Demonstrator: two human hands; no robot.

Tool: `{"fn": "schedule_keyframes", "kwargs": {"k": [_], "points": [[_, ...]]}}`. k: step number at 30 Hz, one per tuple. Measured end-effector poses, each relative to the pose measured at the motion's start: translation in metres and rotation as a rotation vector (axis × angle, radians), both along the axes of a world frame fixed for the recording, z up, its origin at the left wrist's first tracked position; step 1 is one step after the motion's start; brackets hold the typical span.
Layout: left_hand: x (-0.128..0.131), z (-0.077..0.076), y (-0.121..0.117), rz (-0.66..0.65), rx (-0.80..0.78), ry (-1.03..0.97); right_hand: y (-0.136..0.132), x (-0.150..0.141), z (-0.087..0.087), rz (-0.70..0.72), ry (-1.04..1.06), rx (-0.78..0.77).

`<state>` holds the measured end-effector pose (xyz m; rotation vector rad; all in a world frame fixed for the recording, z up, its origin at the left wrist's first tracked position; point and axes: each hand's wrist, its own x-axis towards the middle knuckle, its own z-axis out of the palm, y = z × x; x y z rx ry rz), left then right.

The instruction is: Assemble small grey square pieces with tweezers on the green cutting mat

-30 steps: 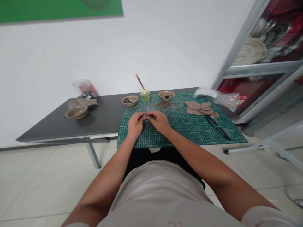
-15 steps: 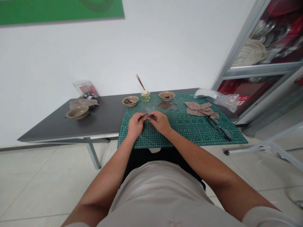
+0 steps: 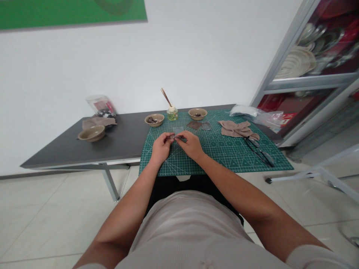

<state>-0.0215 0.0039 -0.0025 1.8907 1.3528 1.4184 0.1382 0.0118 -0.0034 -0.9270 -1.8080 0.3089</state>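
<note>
My left hand (image 3: 162, 147) and my right hand (image 3: 191, 145) meet over the green cutting mat (image 3: 224, 157), fingertips pinched together. Between them is a small greyish-brown piece (image 3: 174, 137), mostly covered by the fingers; its kind cannot be made out. Just beyond the fingertips a small clear square (image 3: 178, 129) lies on the mat. Farther back are a brown square piece (image 3: 194, 125) and a greyish clear one (image 3: 206, 126). A tan bowl (image 3: 155, 120) with dark bits stands behind my left hand, and another bowl (image 3: 198, 114) with dark bits is behind my right.
A glass jar (image 3: 172, 113) with thin sticks rises between the bowls. To the right lie a brown cloth (image 3: 235, 129), eyeglasses (image 3: 259, 152) and a plastic bag (image 3: 256, 114). On the dark table's left are a third bowl (image 3: 92, 133), a cloth (image 3: 99, 121) and a clear container (image 3: 101, 106).
Both hands stay in nearly the same place, with only a slight shift of the fingers around the small piece. Nothing else has visibly moved.
</note>
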Motion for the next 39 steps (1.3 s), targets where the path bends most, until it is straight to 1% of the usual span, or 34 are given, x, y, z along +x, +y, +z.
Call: {"fn": "schedule_keyframes", "kwargs": {"k": [4, 7, 14, 19, 23, 28, 34, 39], "points": [[0.001, -0.001, 0.0009, -0.017, -0.024, -0.105, 0.0005, 0.001, 0.0019, -0.067, 0.109, -0.041], [0.0008, 0.0008, -0.0009, -0.017, -0.037, -0.119, 0.0003, 0.0019, 0.0045, -0.096, 0.141, -0.074], [0.0018, 0.0013, -0.0037, 0.002, -0.031, -0.113, 0.0003, 0.0009, 0.0051, -0.087, 0.109, -0.074], [0.0026, -0.0007, -0.0018, -0.013, -0.102, -0.205, 0.0018, 0.0001, 0.0027, -0.03, 0.027, -0.06], [0.0007, -0.0024, -0.0009, 0.03, -0.11, -0.163, 0.0034, 0.001, 0.002, 0.018, -0.006, -0.077], [0.0003, -0.0007, -0.003, 0.09, -0.089, -0.06, 0.0039, 0.0018, 0.0034, 0.006, -0.035, -0.139], [0.0005, 0.0004, -0.0024, 0.071, -0.123, -0.103, 0.0028, 0.0015, 0.004, 0.003, -0.014, -0.128], [0.0009, 0.0007, -0.0023, 0.083, -0.145, -0.081, 0.0031, 0.0007, 0.0038, 0.024, -0.026, -0.15]]}}
